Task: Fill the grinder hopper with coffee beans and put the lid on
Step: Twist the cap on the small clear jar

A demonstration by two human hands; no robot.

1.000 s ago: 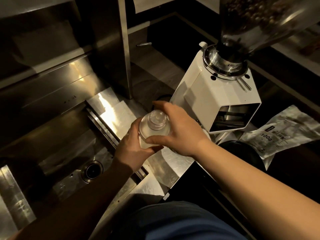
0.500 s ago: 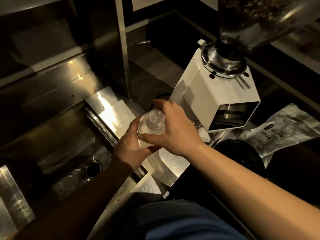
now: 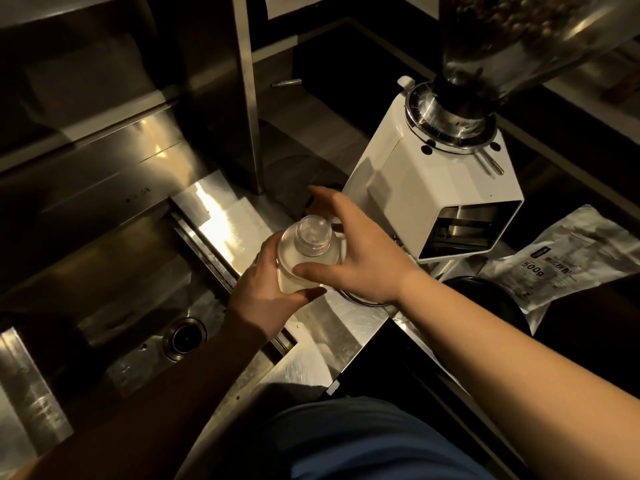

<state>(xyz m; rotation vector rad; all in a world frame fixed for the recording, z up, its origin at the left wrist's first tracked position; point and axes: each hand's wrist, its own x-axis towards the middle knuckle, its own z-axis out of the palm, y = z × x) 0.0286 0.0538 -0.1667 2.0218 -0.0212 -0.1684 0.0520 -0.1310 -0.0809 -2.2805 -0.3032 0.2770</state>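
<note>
A clear frosted lid with a round knob on top is held over the steel counter, just left of the white grinder. My left hand grips the lid from the near left side. My right hand arches over it with the fingers spread; the thumb rests on the lid's near edge and the index finger points away past it. The grinder's tinted hopper at the top right holds coffee beans; its top is out of frame.
A silver 500 g coffee bag lies to the right of the grinder. A black round container stands in front of it. A steel sink with a drain is on the left, and an upright steel post stands behind.
My right hand's fingers have lifted and spread off the lid, which they gripped before. The left hand keeps holding the lid in about the same place.
</note>
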